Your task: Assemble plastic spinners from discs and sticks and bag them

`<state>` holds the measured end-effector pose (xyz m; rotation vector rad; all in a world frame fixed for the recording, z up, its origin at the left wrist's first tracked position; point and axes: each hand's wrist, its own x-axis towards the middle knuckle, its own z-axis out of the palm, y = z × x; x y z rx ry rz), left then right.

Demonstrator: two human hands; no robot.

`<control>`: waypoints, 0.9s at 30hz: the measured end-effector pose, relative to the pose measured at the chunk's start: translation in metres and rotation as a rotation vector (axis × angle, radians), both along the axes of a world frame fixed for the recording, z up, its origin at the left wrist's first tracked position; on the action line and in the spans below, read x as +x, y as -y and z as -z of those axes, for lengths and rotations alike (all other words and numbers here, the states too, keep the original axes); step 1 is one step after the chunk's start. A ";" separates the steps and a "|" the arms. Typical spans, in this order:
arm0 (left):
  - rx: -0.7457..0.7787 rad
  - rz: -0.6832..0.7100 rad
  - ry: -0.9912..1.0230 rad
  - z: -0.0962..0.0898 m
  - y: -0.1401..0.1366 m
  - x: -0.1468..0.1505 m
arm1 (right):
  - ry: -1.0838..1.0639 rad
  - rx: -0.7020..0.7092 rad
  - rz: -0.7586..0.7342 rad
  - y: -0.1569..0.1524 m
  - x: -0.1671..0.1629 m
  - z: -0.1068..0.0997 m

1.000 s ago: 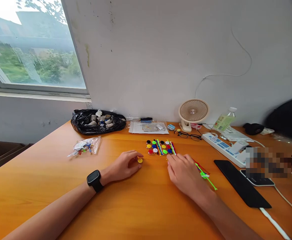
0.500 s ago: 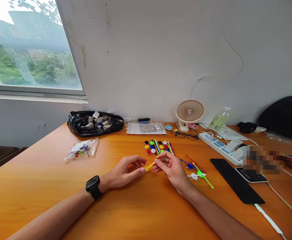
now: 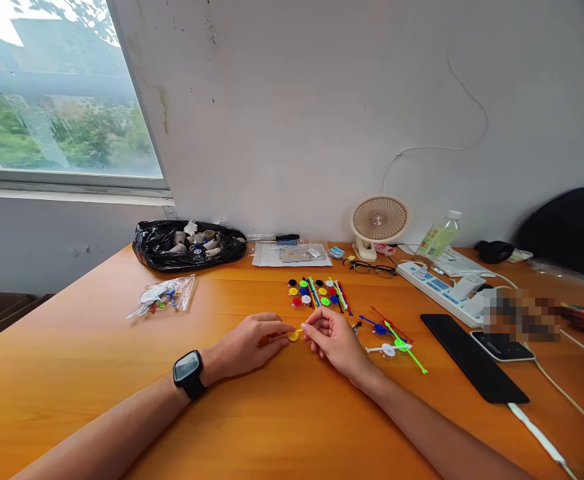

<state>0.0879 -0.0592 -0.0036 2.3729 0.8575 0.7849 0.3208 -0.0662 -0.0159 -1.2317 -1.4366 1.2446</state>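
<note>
Between my hands is a yellow arrow spinner (image 3: 293, 337), a round disc with an arrow across it. My left hand (image 3: 255, 343), with a black watch on its wrist, pinches the disc's left side between thumb and fingers. The thumb and forefinger of my right hand (image 3: 333, 341) close on the arrow's right end. Right of that hand lie a white spinner (image 3: 388, 350), a green spinner (image 3: 401, 345) and a blue spinner (image 3: 380, 329), with a red arrow beside them. Behind my hands are several loose coloured discs (image 3: 293, 292) and arrow sticks (image 3: 313, 292).
A plastic bag of small parts (image 3: 162, 297) and an open black bag (image 3: 145, 247) lie to the left. At the back stand a small fan (image 3: 379, 220) and glasses (image 3: 369, 268). A power strip (image 3: 435, 293), a bottle (image 3: 439, 237) and a black phone-like slab (image 3: 472, 357) are on the right.
My right hand has shifted slightly left, closer to my left hand. My left fingers have closed down over the yellow disc. A black arrow tip now shows beside my right hand.
</note>
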 end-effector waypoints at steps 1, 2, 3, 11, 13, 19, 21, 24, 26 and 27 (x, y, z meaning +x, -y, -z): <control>0.013 0.021 -0.002 0.001 0.000 0.000 | 0.018 0.008 0.005 -0.001 0.001 0.000; 0.024 0.042 -0.003 0.001 -0.001 0.000 | 0.037 0.019 0.014 -0.002 0.002 0.000; 0.033 0.058 -0.004 0.002 -0.002 -0.001 | 0.062 0.036 0.029 -0.003 0.003 0.001; 0.061 0.073 -0.017 0.004 -0.003 -0.002 | 0.705 0.338 0.228 -0.006 0.030 -0.014; 0.090 0.071 -0.032 0.004 -0.003 -0.002 | 0.814 0.407 0.232 -0.003 0.032 -0.021; 0.192 0.076 -0.139 0.002 -0.002 0.000 | 0.567 0.401 -0.033 0.006 0.018 -0.019; 0.215 0.082 -0.150 0.001 -0.002 0.000 | 0.535 0.385 -0.095 0.007 0.014 -0.014; 0.229 0.092 -0.142 0.001 -0.001 0.000 | 0.526 0.382 -0.122 0.006 0.013 -0.012; 0.225 0.087 -0.133 0.001 -0.001 0.000 | 0.527 0.384 -0.134 0.006 0.015 -0.013; 0.222 0.085 -0.131 0.002 -0.002 0.000 | 0.532 0.389 -0.143 0.006 0.017 -0.015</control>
